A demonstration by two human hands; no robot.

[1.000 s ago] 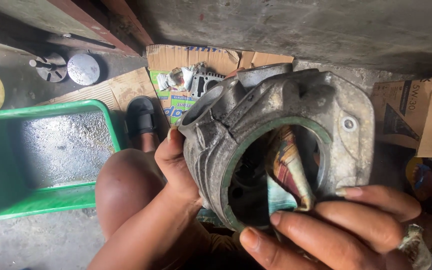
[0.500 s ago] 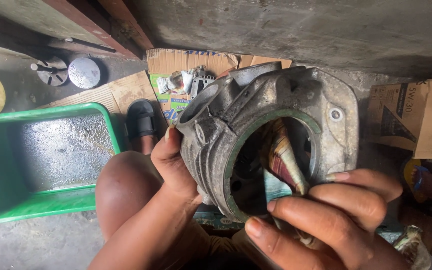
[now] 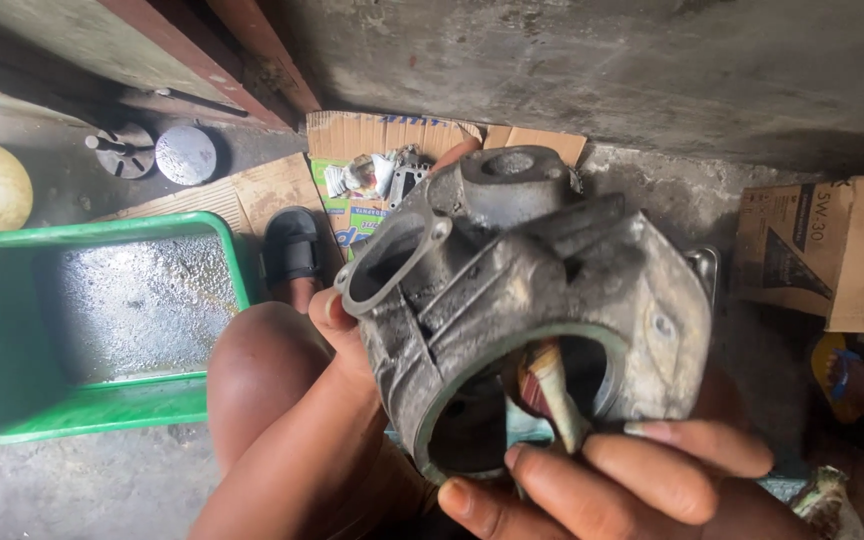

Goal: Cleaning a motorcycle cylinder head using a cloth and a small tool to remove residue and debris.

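Observation:
A grimy grey metal engine cylinder block is held up in front of me, its round bore facing down toward me. My left hand grips its left side, thumb beside a side port. My right hand sits under the bore's lower rim, fingers pinching a striped rag that is pushed inside the bore.
A green plastic tub holding shiny liquid stands on the concrete floor at left. Flattened cardboard with small metal parts lies behind the block. Two round metal parts sit at the back left. A cardboard box stands at right.
The block has tipped and turned, so its top ports now show and the bore faces lower. My right hand has slid under the rim, and the rag sits deeper inside.

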